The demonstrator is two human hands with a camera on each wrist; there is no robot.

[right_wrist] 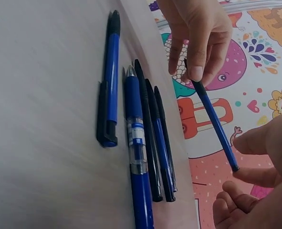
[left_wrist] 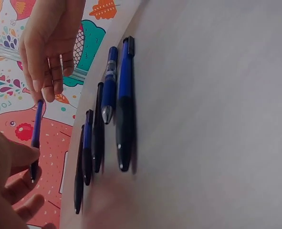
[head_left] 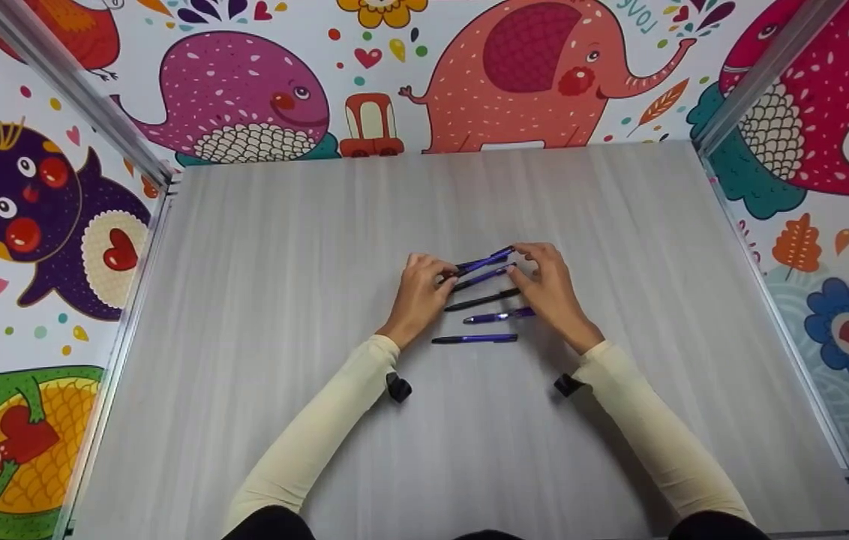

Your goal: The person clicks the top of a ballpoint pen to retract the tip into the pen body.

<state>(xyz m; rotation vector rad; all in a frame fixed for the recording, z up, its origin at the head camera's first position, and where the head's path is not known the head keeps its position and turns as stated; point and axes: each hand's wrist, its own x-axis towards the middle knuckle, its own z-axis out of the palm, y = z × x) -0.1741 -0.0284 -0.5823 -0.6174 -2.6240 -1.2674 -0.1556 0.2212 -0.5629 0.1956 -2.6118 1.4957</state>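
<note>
Between both hands is a raised blue-and-black pen (head_left: pixel 486 261), held above the table. My left hand (head_left: pixel 418 292) pinches its black front part between thumb and fingers. A fingertip of my right hand (head_left: pixel 550 289) touches its blue far end; that hand's thumb and forefinger stand apart in the right wrist view. Several pens lie below in a loose row: a blue-and-black pen (left_wrist: pixel 87 150), a black pen (head_left: pixel 482 300), a blue pen with a clear section (right_wrist: pixel 137 138), and nearest me another blue-and-black pen (head_left: pixel 475 339). A dark pen (left_wrist: pixel 78 176) lies at the row's far end, partly hidden in the head view.
The pens lie on a grey wood-grain table (head_left: pixel 304 247). Panels printed with cartoon animals (head_left: pixel 529 75) stand along its back and sides, with metal posts (head_left: pixel 79 97) at the back corners. Black wrist devices (head_left: pixel 398 388) sit at both cream sleeves (head_left: pixel 319 420).
</note>
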